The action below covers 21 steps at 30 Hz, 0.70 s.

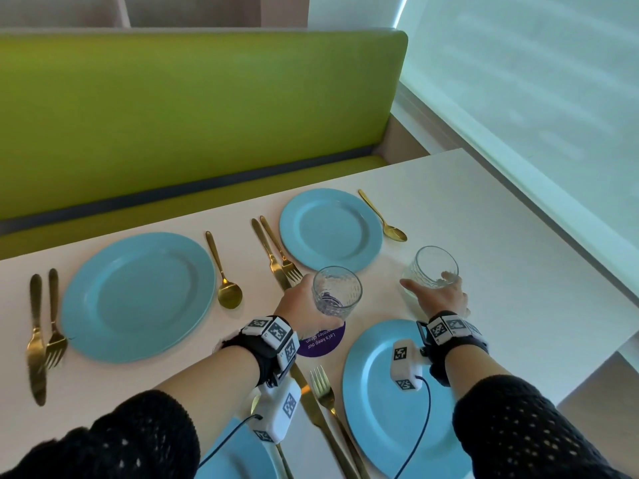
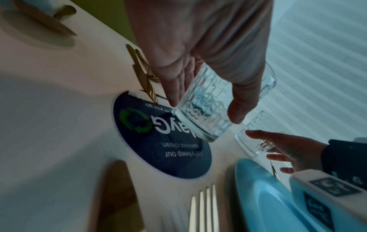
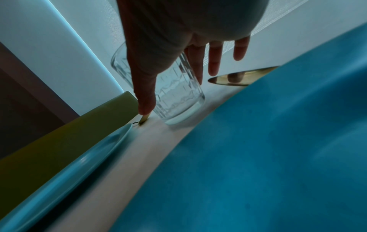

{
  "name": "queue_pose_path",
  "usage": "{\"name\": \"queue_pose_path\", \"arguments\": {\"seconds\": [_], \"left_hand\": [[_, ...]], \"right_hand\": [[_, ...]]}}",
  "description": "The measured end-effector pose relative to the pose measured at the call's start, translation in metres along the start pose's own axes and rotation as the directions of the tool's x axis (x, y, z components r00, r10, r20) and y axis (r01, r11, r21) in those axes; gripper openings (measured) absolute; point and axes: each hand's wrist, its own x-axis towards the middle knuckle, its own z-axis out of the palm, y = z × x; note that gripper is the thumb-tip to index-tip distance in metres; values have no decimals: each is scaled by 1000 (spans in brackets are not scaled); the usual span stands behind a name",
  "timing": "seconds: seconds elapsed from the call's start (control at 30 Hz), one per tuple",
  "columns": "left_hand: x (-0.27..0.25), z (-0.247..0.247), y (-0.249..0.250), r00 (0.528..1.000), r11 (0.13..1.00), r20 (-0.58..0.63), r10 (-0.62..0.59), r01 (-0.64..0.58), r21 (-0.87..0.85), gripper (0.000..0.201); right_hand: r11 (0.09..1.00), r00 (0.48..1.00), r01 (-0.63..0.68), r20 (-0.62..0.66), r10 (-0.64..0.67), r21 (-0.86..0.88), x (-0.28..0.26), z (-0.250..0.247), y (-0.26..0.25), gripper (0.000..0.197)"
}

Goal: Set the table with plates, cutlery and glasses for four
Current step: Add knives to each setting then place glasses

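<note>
Head view: the left hand (image 1: 299, 302) grips a patterned glass (image 1: 337, 292) above a purple round sticker (image 1: 323, 342) on the white table (image 1: 501, 271). The right hand (image 1: 439, 299) reaches round a second glass (image 1: 432, 269) just beyond the near plate (image 1: 373, 392).
Left wrist view: thumb and fingers (image 2: 176, 87) clamp the glass, tilted, its base just over the sticker.
Right wrist view: fingers spread, thumb against the second glass, which stands on the table; firm grip cannot be told.

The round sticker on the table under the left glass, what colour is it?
The round sticker is dark purple-blue with white lettering and a green arrow ring, clearest in the left wrist view.
</note>
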Motion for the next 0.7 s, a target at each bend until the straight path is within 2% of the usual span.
{"name": "queue_pose_path", "arguments": {"seconds": [0.2,0.33,0.7], "left_hand": [[-1,6,1,999,1000,31,8,-8,-4,87],[-4,10,0,999,1000,38,14,-14,8,88],[-16,14,2,999,998,34,21,-23,55,89]], "right_hand": [[999,999,30,27,-29,-22,4,-1,4,91],[998,998,50,36,-48,-41,4,-6,11,102],[992,991,127,-48,-127,-11,-15,-37,27,109]]}}
